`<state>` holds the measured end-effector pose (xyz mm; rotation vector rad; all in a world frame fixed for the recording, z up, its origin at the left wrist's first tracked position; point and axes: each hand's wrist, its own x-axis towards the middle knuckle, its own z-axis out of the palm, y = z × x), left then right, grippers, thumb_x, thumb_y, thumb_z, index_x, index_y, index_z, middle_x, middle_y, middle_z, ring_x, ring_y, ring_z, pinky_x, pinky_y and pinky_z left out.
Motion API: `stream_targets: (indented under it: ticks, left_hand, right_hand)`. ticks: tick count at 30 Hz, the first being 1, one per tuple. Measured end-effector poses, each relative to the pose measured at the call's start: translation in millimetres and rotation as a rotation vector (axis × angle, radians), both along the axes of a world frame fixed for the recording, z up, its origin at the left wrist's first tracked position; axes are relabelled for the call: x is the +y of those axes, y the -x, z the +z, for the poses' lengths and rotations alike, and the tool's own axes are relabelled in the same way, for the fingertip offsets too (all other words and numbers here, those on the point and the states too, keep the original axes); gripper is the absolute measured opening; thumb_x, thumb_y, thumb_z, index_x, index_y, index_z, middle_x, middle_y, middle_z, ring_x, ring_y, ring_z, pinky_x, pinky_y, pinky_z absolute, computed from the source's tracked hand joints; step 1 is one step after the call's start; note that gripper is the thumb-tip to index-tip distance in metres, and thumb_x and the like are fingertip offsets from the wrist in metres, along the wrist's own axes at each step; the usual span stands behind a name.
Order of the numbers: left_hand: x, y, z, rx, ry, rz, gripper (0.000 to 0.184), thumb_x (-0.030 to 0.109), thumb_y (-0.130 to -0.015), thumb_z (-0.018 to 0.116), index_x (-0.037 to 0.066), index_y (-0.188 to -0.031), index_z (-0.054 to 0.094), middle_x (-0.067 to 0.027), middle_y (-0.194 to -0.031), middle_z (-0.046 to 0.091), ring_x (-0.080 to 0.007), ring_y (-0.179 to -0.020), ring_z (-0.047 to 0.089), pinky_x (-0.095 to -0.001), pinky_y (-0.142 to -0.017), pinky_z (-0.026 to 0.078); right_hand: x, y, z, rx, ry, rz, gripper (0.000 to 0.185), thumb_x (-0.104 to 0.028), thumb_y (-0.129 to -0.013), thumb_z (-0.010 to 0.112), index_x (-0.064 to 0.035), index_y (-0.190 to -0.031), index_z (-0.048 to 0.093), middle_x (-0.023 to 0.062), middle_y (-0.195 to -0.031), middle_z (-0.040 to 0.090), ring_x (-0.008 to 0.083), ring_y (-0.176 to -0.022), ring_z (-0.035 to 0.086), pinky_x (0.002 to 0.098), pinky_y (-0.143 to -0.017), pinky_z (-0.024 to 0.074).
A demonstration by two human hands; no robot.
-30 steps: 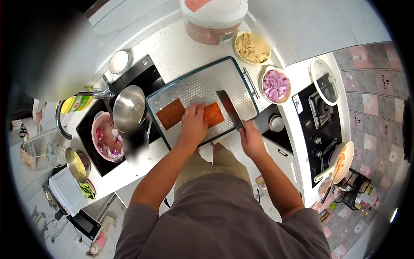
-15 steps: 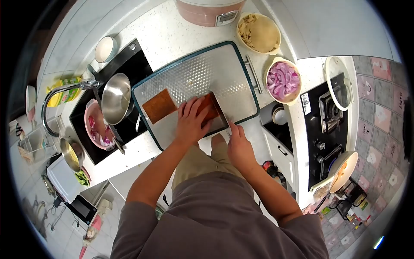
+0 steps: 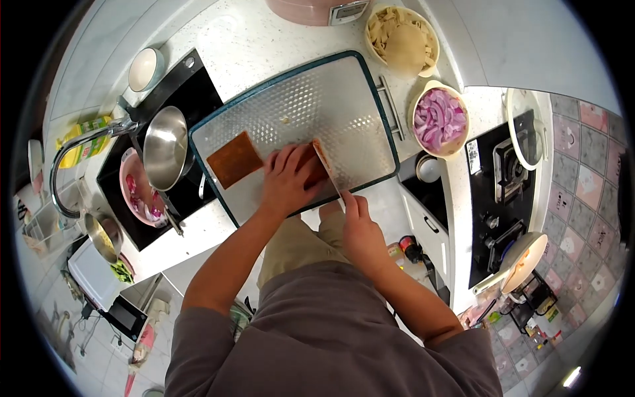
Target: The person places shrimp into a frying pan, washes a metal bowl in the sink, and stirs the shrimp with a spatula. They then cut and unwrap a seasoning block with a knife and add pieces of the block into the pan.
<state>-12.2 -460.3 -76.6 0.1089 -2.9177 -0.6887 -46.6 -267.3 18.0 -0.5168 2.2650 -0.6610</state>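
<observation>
Two reddish-brown, flat slabs of food lie on a metal cutting board [image 3: 251, 109] with a dark green rim. The first slab [image 3: 234, 159] is whole and sits flat at the left. My left hand [image 3: 289, 177] presses down on the second slab [image 3: 311, 169], fingers bent over it and hiding much of it. In my right hand [image 3: 362, 228] is the handle of a kitchen knife [image 3: 329, 173], its blade upright along the second slab's right edge. A thin brown strip shows near the blade's far end; whether it is cut free I cannot tell.
At the right stand a bowl of sliced red onion [image 3: 439, 120] and a bowl of pale pieces [image 3: 405, 49]. A sink [image 3: 215, 99] at the left holds a steel bowl [image 3: 165, 147] and a pink basin [image 3: 127, 192]. A gas stove [image 3: 486, 218] with a pan [image 3: 526, 263] lies far right.
The whole view has shifted slightly. The knife blade leans a little more, and a brown strip now shows at its far end. My left hand stays on the second slab.
</observation>
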Motion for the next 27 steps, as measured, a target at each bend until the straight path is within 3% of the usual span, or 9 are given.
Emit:
stream_targets:
  ticks: [9, 15, 19, 21, 25, 27]
  left_hand:
    - [-2.2, 1.9, 1.1, 0.004, 0.030, 0.007, 0.058, 0.037, -0.068, 0.078, 0.012, -0.119, 0.064, -0.0028, -0.137, 0.053, -0.0267, -0.127, 0.046, -0.0488, -0.104, 0.031]
    - [-2.2, 2.3, -1.1, -0.016, 0.045, 0.003, 0.056, 0.037, -0.068, 0.078, 0.015, -0.118, 0.064, -0.0002, -0.138, 0.052, -0.0257, -0.126, 0.046, -0.0483, -0.103, 0.032]
    - [-3.9, 2.5, -1.4, -0.013, 0.041, -0.002, 0.053, 0.036, -0.069, 0.077, 0.015, -0.116, 0.064, -0.0001, -0.139, 0.051, -0.0252, -0.125, 0.046, -0.0492, -0.102, 0.032]
    - [-5.6, 3.0, -1.7, -0.018, 0.046, -0.011, 0.053, 0.037, -0.070, 0.077, 0.014, -0.116, 0.064, 0.0000, -0.140, 0.051, -0.0250, -0.125, 0.046, -0.0495, -0.101, 0.033]
    - [-7.5, 2.8, -1.9, -0.043, 0.045, -0.034, 0.054, 0.039, -0.071, 0.076, 0.013, -0.116, 0.064, -0.0004, -0.139, 0.052, -0.0248, -0.125, 0.046, -0.0493, -0.101, 0.033]
    - [-8.1, 1.9, -4.4, -0.051, 0.039, -0.036, 0.054, 0.040, -0.071, 0.076, 0.013, -0.116, 0.064, -0.0010, -0.139, 0.052, -0.0249, -0.126, 0.046, -0.0492, -0.101, 0.033]
  right_hand:
    - [-5.0, 3.5, 14.0, -0.168, -0.101, 0.004, 0.057, -0.003, -0.085, 0.053, -0.0027, -0.139, 0.034, 0.0216, -0.134, 0.043, 0.0443, -0.096, 0.062, 0.0478, -0.075, 0.0554]
    - [-0.7, -5.6, 7.3, -0.136, -0.108, -0.002, 0.060, -0.004, -0.083, 0.056, -0.0020, -0.138, 0.035, 0.0207, -0.132, 0.044, 0.0425, -0.098, 0.063, 0.0467, -0.077, 0.0558]
    - [-3.0, -4.2, 8.0, -0.097, -0.105, 0.011, 0.059, -0.005, -0.083, 0.056, -0.0021, -0.138, 0.035, 0.0201, -0.131, 0.045, 0.0427, -0.095, 0.064, 0.0473, -0.075, 0.0558]
    - [-6.6, 1.7, 13.1, -0.158, -0.125, -0.022, 0.058, 0.001, -0.083, 0.048, -0.0046, -0.139, 0.035, 0.0213, -0.129, 0.046, 0.0493, -0.093, 0.060, 0.0556, -0.078, 0.0508]
    - [-6.4, 7.6, 12.1, -0.214, -0.162, 0.003, 0.057, 0.001, -0.083, 0.048, -0.0037, -0.138, 0.035, 0.0209, -0.127, 0.047, 0.0489, -0.094, 0.059, 0.0548, -0.078, 0.0505]
    - [-5.0, 6.8, 4.4, -0.118, -0.155, 0.083, 0.053, -0.004, -0.085, 0.052, -0.0020, -0.136, 0.037, 0.0198, -0.126, 0.048, 0.0445, -0.084, 0.063, 0.0501, -0.069, 0.0543]
